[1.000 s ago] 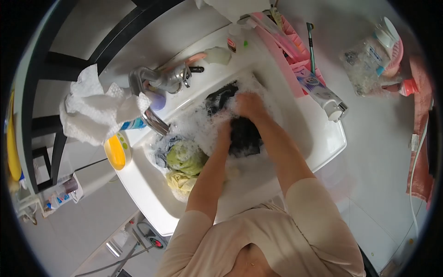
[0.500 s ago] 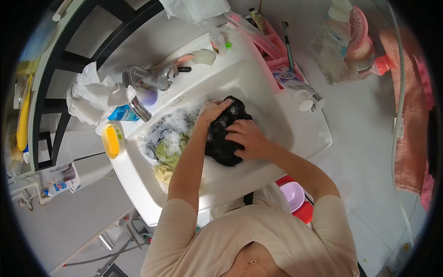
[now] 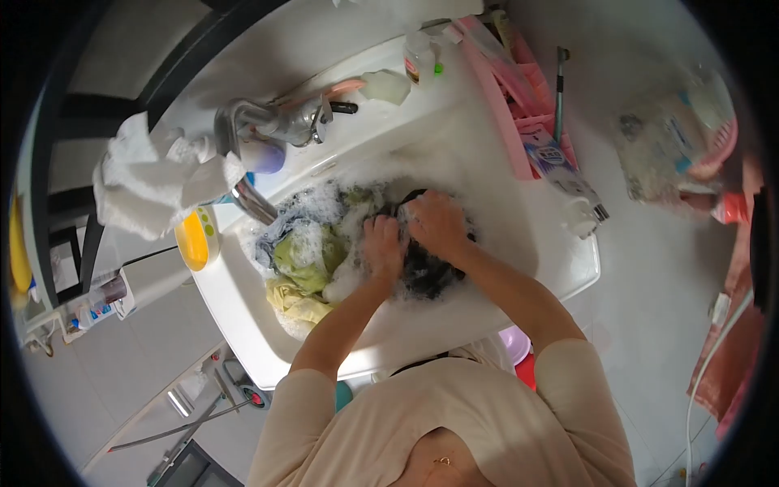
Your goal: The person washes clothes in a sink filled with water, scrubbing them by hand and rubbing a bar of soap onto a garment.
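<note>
Right hand (image 3: 438,227) curled tight on the black cloth (image 3: 430,274), low in the sink (image 3: 572,272). Left hand (image 3: 383,246) at its near-left edge, fingers bent — foam hides whether they grip; I can't tell. Cloth held down, presumably to keep it in the suds (image 3: 349,213). Green cloth (image 3: 312,260) and yellow cloth (image 3: 296,302) bunched leftward, seemingly leaving elbow room. Soap dish (image 3: 209,235) on the rim — handy, I'd guess.
</note>
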`<state>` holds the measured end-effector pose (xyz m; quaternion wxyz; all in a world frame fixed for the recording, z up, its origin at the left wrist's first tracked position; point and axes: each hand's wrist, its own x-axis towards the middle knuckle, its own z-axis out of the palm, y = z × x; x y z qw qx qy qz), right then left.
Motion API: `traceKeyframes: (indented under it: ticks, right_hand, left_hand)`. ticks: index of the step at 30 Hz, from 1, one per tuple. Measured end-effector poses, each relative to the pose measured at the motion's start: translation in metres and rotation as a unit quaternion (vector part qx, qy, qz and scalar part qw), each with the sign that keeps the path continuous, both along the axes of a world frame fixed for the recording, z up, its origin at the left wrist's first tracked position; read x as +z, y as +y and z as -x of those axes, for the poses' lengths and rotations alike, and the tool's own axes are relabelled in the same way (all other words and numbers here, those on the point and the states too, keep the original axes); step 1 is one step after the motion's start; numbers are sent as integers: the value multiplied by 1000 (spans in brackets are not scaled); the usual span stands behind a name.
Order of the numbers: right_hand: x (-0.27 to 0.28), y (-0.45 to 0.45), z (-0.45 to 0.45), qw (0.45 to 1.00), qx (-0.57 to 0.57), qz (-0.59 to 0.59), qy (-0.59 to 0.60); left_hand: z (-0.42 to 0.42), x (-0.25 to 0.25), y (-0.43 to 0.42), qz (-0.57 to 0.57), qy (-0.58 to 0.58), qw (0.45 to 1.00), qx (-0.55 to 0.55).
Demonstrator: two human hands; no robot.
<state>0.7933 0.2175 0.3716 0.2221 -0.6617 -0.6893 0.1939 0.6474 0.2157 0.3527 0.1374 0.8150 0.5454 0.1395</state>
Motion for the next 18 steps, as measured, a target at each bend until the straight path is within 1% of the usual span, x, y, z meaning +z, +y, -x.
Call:
traceKeyframes:
  ticks: [1, 3, 4, 6, 7, 9, 10, 11, 12, 13, 14, 15, 16, 17, 18]
  right_hand:
    - [-10, 5, 0, 1000, -8, -8, -8]
    - [-7, 19, -2, 999, 4, 21, -28]
    - [-7, 27, -2, 999, 11, 35, -38]
    - [-18, 50, 0, 987, 47, 140, -56]
    - [-20, 63, 2, 978, 66, 186, -65]
    - [-25, 86, 11, 987, 11, 140, -79]
    - [-23, 89, 17, 989, -18, 118, -81]
    - [-20, 88, 18, 990, -22, 129, -49]
    - [-16, 87, 14, 990, -27, 137, -20]
    - [-12, 85, 9, 989, -33, 146, 8]
    - [-7, 77, 6, 992, -49, 113, 8]
    - [0, 67, 2, 995, -64, 81, 5]
    - [8, 56, 1, 996, -75, 52, 1]
    - [25, 46, 2, 997, -72, 16, 11]
    - [52, 40, 1, 997, -69, -23, 22]
  left_hand:
    - [1, -4, 5, 18, 18, 1000, 4]
    - [-2, -5, 16, 53, 52, 997, 11]
    - [-2, -15, 24, 97, 45, 994, 30]
    - [4, -46, 41, 179, 32, 981, 70]
    - [8, -59, 48, 204, 6, 974, 97]
    - [12, -83, 71, 238, -51, 958, 149]
    - [11, -89, 81, 318, -197, 884, 280]
    - [7, -93, 89, 383, -334, 766, 394]
    - [2, -75, 95, 430, -459, 609, 483]
    - [3, -57, 90, 391, -351, 749, 404]
    - [-2, 8, 78, 337, -230, 859, 310]
    - [-5, 45, 69, 271, -102, 935, 206]
    - [-4, 43, 65, 293, -240, 903, 201]
    - [0, 36, 60, 311, -372, 852, 197]
    - [3, 35, 55, 319, -498, 784, 189]
